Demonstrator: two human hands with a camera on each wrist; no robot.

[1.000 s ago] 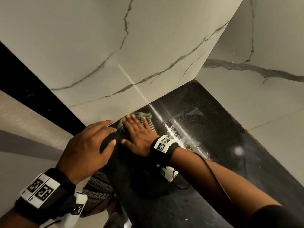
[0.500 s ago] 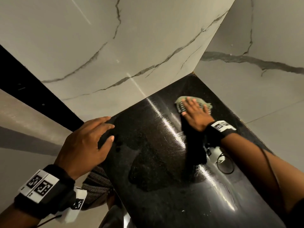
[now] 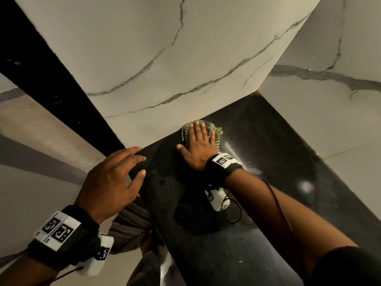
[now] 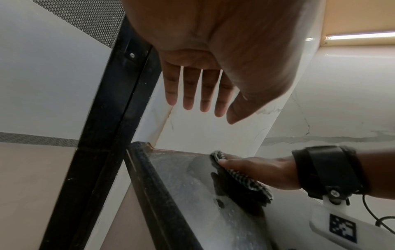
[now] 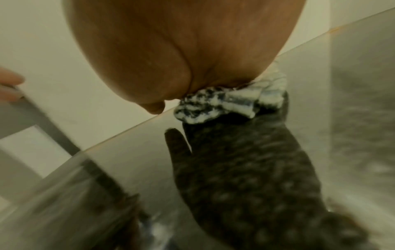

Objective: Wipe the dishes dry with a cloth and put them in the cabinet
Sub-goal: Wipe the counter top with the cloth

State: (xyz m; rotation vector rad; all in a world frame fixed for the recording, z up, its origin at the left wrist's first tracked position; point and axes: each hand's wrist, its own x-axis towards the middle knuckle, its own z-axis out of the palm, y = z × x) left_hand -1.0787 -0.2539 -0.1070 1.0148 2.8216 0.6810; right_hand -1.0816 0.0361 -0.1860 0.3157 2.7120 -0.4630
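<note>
A glossy black table (image 3: 278,145) fills a corner between a pale veined rear wall (image 3: 154,58) and a matching side wall (image 3: 329,112). The cloth (image 3: 216,134), light with dark stripes and bunched, lies on the table close against the foot of the rear wall, nearer the table's left end than the corner. The right hand (image 3: 199,149) lies flat on top of it, palm down, fingers straight and close together and pointing at the rear wall, thumb stretched out to the left on the bare surface. It presses the cloth rather than clutching it, and the cloth's edges show beyond the fingertips and on both sides of the hand. The right wrist view is blurred, yet it shows the cloth squeezed between the palm and the table, with the hand's dark reflection in the polished top. The left hand (image 3: 111,182) is open and holds nothing: its fingers are straight and a little spread, and it sits at the table's front left corner, well apart from the cloth. Whether the fingertips touch the edge there cannot be told. To the left of the rear wall a black strip (image 3: 51,69) runs diagonally. Each wrist wears a dark band with black-and-white marker tags, the left wristband (image 3: 59,230) and the right wristband (image 3: 222,162), and a thin black cable (image 3: 235,211) loops onto the table under the right wrist. Below the left hand, a piece of zigzag-patterned fabric (image 3: 132,221) shows beside the table's front edge.
</note>
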